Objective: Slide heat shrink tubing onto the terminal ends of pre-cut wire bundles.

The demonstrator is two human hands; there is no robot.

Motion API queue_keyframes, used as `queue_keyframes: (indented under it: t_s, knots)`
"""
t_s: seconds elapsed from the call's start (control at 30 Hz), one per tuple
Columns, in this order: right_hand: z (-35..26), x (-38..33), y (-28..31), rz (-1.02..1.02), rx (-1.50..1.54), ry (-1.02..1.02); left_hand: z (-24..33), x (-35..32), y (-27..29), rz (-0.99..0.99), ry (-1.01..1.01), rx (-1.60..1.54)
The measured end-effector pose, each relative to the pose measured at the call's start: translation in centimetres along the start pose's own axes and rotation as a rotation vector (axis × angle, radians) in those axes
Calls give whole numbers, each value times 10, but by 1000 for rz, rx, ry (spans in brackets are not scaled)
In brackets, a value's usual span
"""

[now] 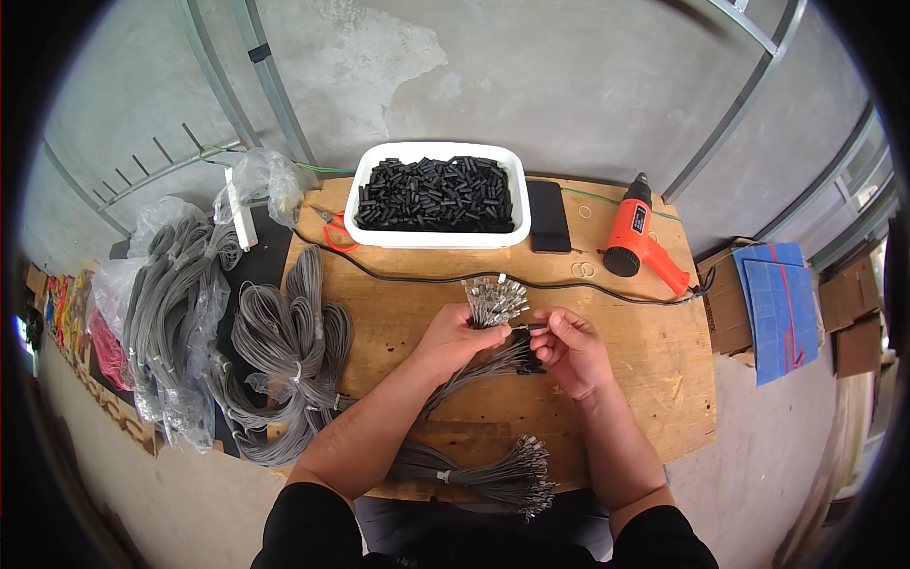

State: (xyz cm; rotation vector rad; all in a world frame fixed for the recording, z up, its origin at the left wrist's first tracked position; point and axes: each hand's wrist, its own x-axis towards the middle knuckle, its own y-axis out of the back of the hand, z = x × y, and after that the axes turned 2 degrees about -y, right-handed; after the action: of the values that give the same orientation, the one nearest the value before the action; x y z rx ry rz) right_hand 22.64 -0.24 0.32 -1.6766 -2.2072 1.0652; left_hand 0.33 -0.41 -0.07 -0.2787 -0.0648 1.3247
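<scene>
My left hand (457,334) is closed around a bundle of grey wires, whose silvery metal terminals (497,302) fan out above the fist. Just to its right, my right hand (576,353) pinches a short black tube (537,327) between thumb and fingertips. The tube's left end is close to my left fingertips; whether a wire runs into it is too small to tell. Below the two hands lie grey wires with black ends (519,355). Nearer to me, a second tied bundle of grey wires (493,479) with bare metal terminals rests at the table's front edge.
A white tub (436,239) of short black tubes stands at the back, beside a black phone (549,218). An orange heat gun (630,228) lies at right, its black cable (427,279) crossing the wooden table (654,379). Orange-handled pliers (336,230) and coiled grey wires (284,332) are left.
</scene>
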Motion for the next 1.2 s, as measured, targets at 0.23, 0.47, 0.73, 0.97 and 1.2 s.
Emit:
queue_keyframes:
  t_s: [0.23, 0.47, 0.73, 0.97, 1.2]
  knots:
    - [8, 2, 4, 7, 25, -30, -1, 1, 0, -31, 0, 13]
    - [4, 0, -1, -10, -5, -30, 1, 0, 0, -39, 16, 37]
    - [9, 1, -3, 9, -65, -18, 0, 0, -1, -62, 26, 26]
    - [0, -2, -8, 172, -225, 178, 1, 0, -1, -74, 44, 79]
    - [3, 1, -7, 195, -359, 332, -3, 2, -2, -3, 5, -1]
